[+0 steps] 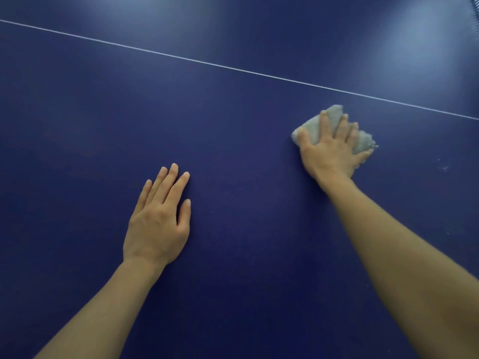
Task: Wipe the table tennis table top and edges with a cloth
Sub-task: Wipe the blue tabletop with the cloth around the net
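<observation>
Right hand: the right hand (330, 149) lies palm-down on the cloth (334, 129), fingers spread and fairly straight, pressing it flat rather than gripping it; the arm is stretched well forward.
Cloth: a pale grey-blue folded wad, touching the counter (233, 125) under the right palm, its far corner and right side showing past the fingertips; it sits just short of the white line (233, 69).
Left hand: the left hand (158, 218) rests flat on the bare counter, fingers straight and close together, holding nothing — it looks like a brace for the forward lean.
Step in hand: wiping the top, judged from the pressed cloth; the edges appear not yet reached, since none is in view.
Next move: probably a steady sweep with even downward pressure, keeping the folded wad from unrolling under the palm. A few pale specks (444, 168) lie to the right of the cloth, so a stroke that way would catch them.
Edges: no counter edge shows; the only boundaries in view are the white line running across diagonally and a sliver of what may be the net (475, 6) at the top right corner — too little shows to be sure.
Open room: blue surface extends on all sides of the cloth; the left hand is well apart from it.
</observation>
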